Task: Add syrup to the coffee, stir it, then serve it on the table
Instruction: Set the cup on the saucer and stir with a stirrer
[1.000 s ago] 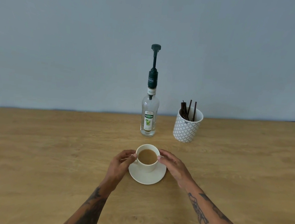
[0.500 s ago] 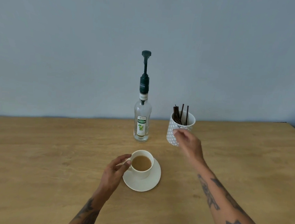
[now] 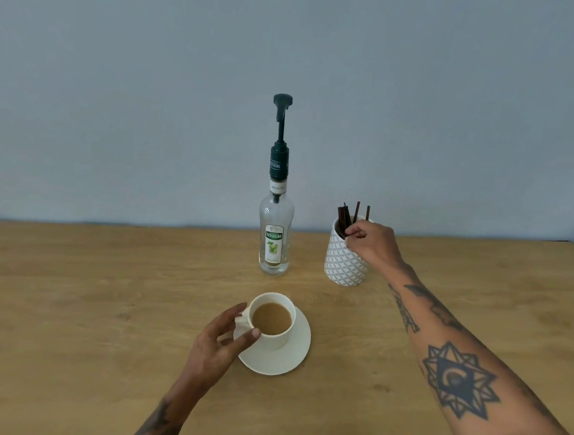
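Dark stirrers: my right hand has left the cup and now pinches one.
Left hand, fingers relaxed, steadies the cup; stirring comes next, I judge.

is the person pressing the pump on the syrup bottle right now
No, the pump on the syrup bottle is untouched; the right hand is at the stirrer holder.

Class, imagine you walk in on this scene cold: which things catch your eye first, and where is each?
The tall syrup bottle with its dark pump stands upright at the back middle of the wooden table. In front of it a cup of milky coffee sits on a saucer, the left hand touching the cup's side. To the right, the right hand reaches into a patterned holder of dark stir sticks.
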